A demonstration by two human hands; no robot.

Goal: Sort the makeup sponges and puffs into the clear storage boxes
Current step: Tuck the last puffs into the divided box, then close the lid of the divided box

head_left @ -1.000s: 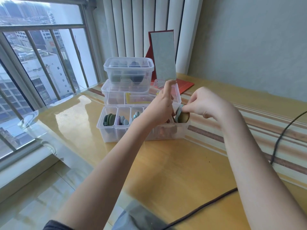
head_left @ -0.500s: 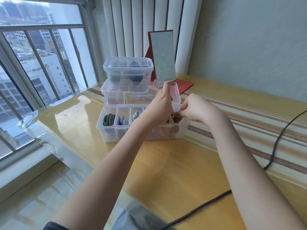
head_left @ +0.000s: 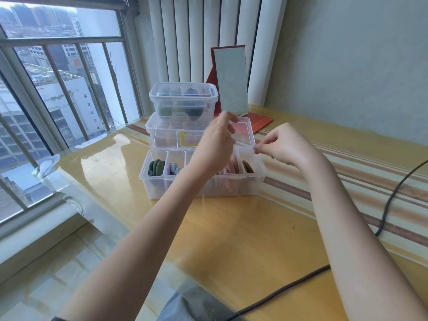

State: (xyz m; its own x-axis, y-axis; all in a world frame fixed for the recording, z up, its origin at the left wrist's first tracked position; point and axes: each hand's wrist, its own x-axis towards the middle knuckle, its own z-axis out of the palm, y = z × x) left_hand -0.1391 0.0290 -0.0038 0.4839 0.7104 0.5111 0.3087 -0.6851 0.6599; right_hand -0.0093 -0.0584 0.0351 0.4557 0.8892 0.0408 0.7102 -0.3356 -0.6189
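At the centre of the frame a clear plastic divided storage box sits open on the glossy yellow table. Dark green round puffs stand on edge in its leftmost compartment, pink puffs toward the right, and a brown round puff in the rightmost one. The left hand hovers over the box, blurred, fingers loosely spread and empty. The right hand hangs above the box's right end with thumb and forefinger pinched together; whether they hold anything I cannot tell. Two closed clear boxes are stacked behind.

divided box open | puffs upright in compartments (green, lilac, pink, brown) | stacked boxes behind
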